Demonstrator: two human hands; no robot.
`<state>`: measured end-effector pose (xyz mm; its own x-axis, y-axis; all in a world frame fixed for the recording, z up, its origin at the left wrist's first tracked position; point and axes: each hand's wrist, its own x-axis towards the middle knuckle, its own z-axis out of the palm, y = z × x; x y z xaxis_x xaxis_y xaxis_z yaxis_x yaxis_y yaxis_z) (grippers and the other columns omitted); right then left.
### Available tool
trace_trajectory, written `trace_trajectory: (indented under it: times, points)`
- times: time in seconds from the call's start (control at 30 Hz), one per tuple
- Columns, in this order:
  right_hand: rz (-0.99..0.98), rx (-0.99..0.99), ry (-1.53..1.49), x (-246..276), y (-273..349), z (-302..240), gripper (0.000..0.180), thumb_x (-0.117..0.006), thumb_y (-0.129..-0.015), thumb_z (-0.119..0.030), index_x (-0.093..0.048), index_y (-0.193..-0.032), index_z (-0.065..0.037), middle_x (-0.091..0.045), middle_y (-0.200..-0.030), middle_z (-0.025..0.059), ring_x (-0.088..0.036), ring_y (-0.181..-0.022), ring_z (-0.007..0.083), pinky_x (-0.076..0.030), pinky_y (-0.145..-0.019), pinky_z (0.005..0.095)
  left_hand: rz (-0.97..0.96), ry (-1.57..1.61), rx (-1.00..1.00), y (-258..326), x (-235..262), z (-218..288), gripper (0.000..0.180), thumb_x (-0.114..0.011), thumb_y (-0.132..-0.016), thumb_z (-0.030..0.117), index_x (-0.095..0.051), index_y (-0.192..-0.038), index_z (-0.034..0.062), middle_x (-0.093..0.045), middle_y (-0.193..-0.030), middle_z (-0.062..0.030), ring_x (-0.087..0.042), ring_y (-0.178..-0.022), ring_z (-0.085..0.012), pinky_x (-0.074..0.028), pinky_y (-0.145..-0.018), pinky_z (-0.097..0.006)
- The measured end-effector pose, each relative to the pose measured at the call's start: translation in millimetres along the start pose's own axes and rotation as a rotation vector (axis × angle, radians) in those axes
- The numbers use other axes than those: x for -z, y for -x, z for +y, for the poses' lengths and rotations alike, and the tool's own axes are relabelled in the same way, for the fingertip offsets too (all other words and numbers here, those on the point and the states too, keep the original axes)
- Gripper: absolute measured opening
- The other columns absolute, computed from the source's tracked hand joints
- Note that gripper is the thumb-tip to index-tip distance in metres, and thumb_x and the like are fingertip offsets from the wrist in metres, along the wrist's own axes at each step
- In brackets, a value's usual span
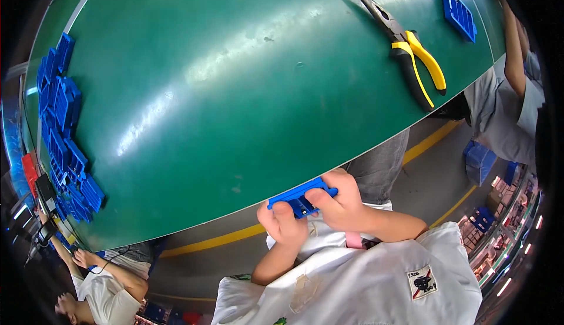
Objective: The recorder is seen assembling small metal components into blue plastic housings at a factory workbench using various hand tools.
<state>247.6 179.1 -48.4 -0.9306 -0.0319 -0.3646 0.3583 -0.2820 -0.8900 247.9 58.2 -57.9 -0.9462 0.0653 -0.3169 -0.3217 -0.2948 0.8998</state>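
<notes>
Between both hands I hold a blue plastic part [300, 203] with slots in it, just off the near edge of the green table [247, 131]. My left hand [282, 222] is closed on its left end, the thumb on its face. At its right end my right hand [339, 201] grips it with the thumb laid over the top. The fingers behind the part are hidden. Long-nose pliers [405, 46] with yellow and black handles lie on the table to the right, apart from my hands.
Blue plastic parts [61, 131] lie heaped along the table's left edge. More blue parts [459, 13] rest at the far right. One person [111, 284] is at the lower left, another [505, 101] at the right. A blue bin [479, 163] stands on the floor.
</notes>
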Motion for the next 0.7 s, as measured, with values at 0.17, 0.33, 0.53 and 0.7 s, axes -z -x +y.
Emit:
trace_trajectory:
  times: [0.17, 0.33, 0.53, 0.7]
  points:
    - [0.145, -0.095, -0.005, -20, 9, -21, 0.022, -0.048, -0.096, -0.018, -0.057, -0.091, 0.002, -0.055, -0.065, 0.0018, -0.05, -0.05, 0.0059, -0.039, -0.043, 0.0223, 0.203, 0.009, 0.191, 6, -20, 28, 0.042, -0.046, -0.096, 0.044, -0.054, -0.093, 0.003, -0.057, -0.075, -0.0051, -0.055, -0.058, -0.0125, -0.042, -0.046, -0.025]
    - [0.201, -0.242, -0.155, -23, 12, -24, 0.022, -0.047, -0.097, -0.018, -0.057, -0.092, 0.0, -0.055, -0.067, 0.0021, -0.048, -0.049, 0.0066, -0.038, -0.041, 0.0227, 0.171, 0.066, 0.261, 9, -16, 27, 0.037, -0.044, -0.098, 0.036, -0.054, -0.088, 0.0018, -0.058, -0.071, -0.0065, -0.053, -0.049, -0.0127, -0.041, -0.041, -0.025]
    - [0.03, 0.069, 0.277, 5, 1, -25, 0.017, -0.059, -0.089, -0.013, -0.059, -0.1, 0.0, -0.056, -0.074, 0.0017, -0.051, -0.064, 0.0072, -0.043, -0.057, 0.0208, -0.11, -0.335, 0.061, -7, 18, 25, 0.015, -0.062, -0.085, 0.001, -0.063, -0.1, -0.0022, -0.063, -0.091, -0.0081, -0.06, -0.083, -0.0135, -0.048, -0.073, -0.025]
    - [0.018, 0.146, 0.042, 33, 18, -12, 0.049, -0.07, -0.081, -0.023, -0.051, -0.118, 0.001, -0.047, -0.118, 0.0108, -0.053, -0.101, 0.0188, -0.049, -0.078, 0.0295, -0.245, 0.081, 0.091, 9, 34, 22, 0.029, -0.065, -0.074, -0.013, -0.058, -0.101, -0.0049, -0.06, -0.104, -0.0186, -0.061, -0.091, -0.0217, -0.052, -0.081, -0.034]
